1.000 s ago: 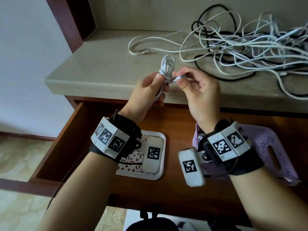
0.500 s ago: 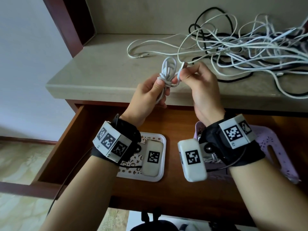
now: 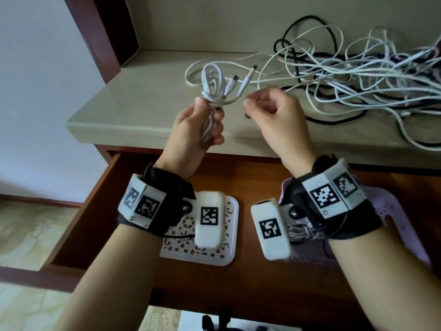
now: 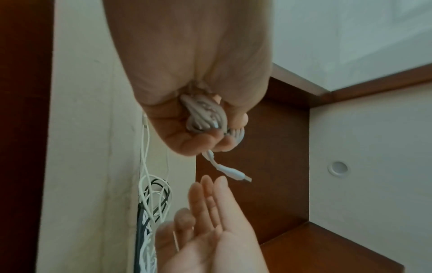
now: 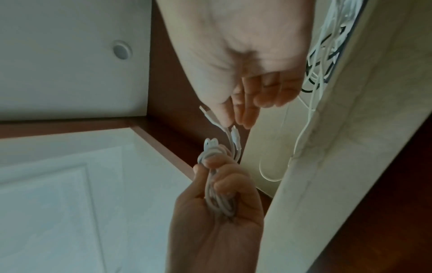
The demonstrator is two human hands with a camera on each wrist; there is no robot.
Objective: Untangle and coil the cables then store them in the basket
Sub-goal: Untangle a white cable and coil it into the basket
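The bench (image 3: 148,96) carries most of the work not yet done: a big tangle of white and black cables (image 3: 353,75) sprawls over its right half, with one loose white loop (image 3: 191,77) reaching out toward the left. Below the bench edge an open wooden drawer (image 3: 245,180) holds a white patterned tray (image 3: 229,235) and, on the right and mostly hidden under the wrist, a pale purple basket (image 3: 393,216).

The left hand (image 3: 195,130) is raised in front of the bench edge, its fingers and thumb curled round a coiled white cable (image 3: 212,91). The bundle is wrapped at its waist, one loop stands above the fist, and two plug ends (image 3: 241,84) poke free to the right.

The right hand (image 3: 274,111) sits just beside those plugs, not touching them in the head view; its fingers are loosely bent and it holds nothing.

The main risk, as I judge it, is the wrap. Neither plug end looks tucked in, so if the grip slackens on the way down to the basket, the turns could spring apart. A free plug could also snag the loose loop lying behind the coil and drag part of the tangle off the bench.
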